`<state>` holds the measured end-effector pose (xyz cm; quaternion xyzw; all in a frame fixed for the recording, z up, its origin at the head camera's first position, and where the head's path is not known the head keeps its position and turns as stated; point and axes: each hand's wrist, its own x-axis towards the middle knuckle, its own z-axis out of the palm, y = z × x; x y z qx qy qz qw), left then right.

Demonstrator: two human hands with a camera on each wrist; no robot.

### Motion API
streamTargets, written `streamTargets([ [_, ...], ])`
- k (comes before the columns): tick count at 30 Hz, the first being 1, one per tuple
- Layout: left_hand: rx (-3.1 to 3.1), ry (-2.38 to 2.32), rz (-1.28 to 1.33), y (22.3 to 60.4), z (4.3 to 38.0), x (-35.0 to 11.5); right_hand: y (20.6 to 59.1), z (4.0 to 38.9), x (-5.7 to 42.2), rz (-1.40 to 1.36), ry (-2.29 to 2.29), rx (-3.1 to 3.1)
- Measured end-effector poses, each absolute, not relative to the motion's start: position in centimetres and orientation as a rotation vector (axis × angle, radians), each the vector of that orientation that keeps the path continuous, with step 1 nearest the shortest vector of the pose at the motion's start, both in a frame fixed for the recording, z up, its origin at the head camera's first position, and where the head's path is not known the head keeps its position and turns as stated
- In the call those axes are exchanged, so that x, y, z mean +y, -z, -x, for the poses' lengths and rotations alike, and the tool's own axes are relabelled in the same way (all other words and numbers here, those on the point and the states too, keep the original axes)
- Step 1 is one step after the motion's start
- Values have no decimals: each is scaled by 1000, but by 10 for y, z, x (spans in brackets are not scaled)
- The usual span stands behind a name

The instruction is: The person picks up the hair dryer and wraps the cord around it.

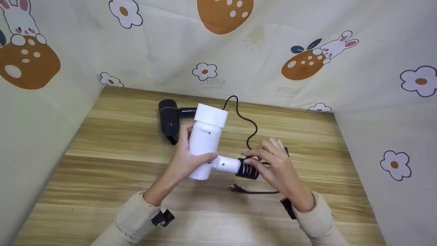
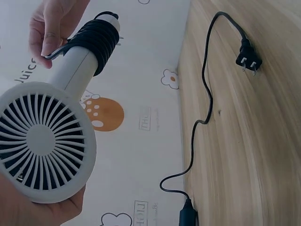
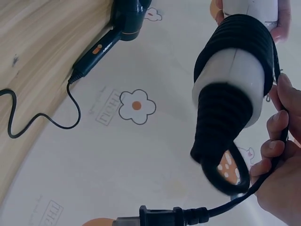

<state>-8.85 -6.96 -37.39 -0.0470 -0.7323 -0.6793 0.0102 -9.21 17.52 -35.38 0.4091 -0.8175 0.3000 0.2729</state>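
A white hair dryer (image 1: 205,143) is held up over the table, its round vented grille (image 2: 40,140) facing the left wrist camera. My left hand (image 1: 186,158) grips its barrel, thumb across the front near the handle joint. Black cord (image 1: 248,169) is wound in several turns round the white handle (image 3: 235,70). At the handle's end, my right hand (image 1: 277,166) pinches the loose stretch of that cord between thumb and fingers. From this hand, in the right wrist view, the cord runs on to its plug (image 3: 162,216).
On the wooden table (image 1: 112,136) at the back lies a black hair dryer (image 1: 168,118), partly behind the white one. Its cord (image 1: 247,119) snakes right and forward to a two-pin plug (image 1: 236,188). Patterned cloth (image 1: 164,48) walls in the table's back and sides.
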Motion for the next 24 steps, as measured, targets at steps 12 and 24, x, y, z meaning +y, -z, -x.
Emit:
streamTargets([
  [12,-2280,2213,311,367,83,-75,355,98,182,-1221,-1206,-2306],
  [24,-1975,2412,336,364,82,-76,367,98,183,-1082,-1983,-2274],
])
